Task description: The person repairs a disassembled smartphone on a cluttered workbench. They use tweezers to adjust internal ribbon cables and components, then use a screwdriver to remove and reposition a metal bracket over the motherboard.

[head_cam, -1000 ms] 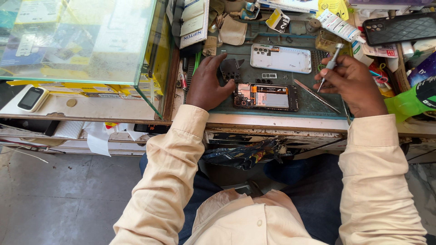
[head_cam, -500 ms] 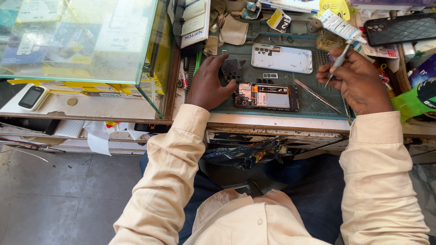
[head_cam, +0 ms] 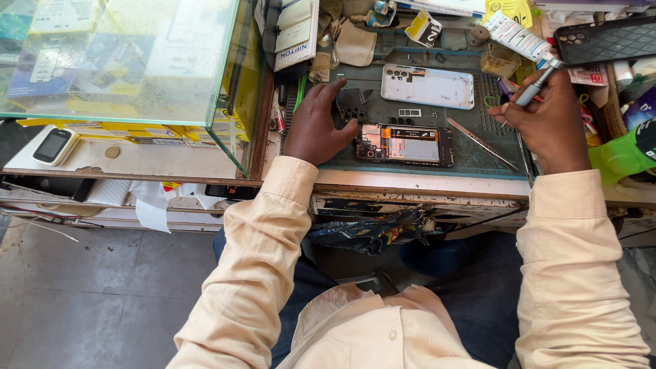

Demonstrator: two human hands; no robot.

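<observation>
An opened phone [head_cam: 408, 145] with its insides showing lies on the dark green work mat [head_cam: 478, 160]. My left hand [head_cam: 318, 125] rests flat on the mat, its thumb touching the phone's left end. My right hand [head_cam: 543, 119] is at the mat's right edge, holding a slim grey screwdriver [head_cam: 531, 90] with the tip pointing down-left. The phone's white back cover [head_cam: 428, 86] lies farther back on the mat. Metal tweezers [head_cam: 482, 143] lie diagonally between the phone and my right hand.
A glass display case [head_cam: 123, 61] stands at the left. A small white phone [head_cam: 53, 145] and a coin [head_cam: 113, 152] lie on the shelf below it. A dark phone case [head_cam: 605, 39], a white tube [head_cam: 516, 34], packets and small parts crowd the back and right of the bench.
My right hand has moved right and back, away from the phone, carrying the screwdriver. My left hand stays on the phone's left end.
</observation>
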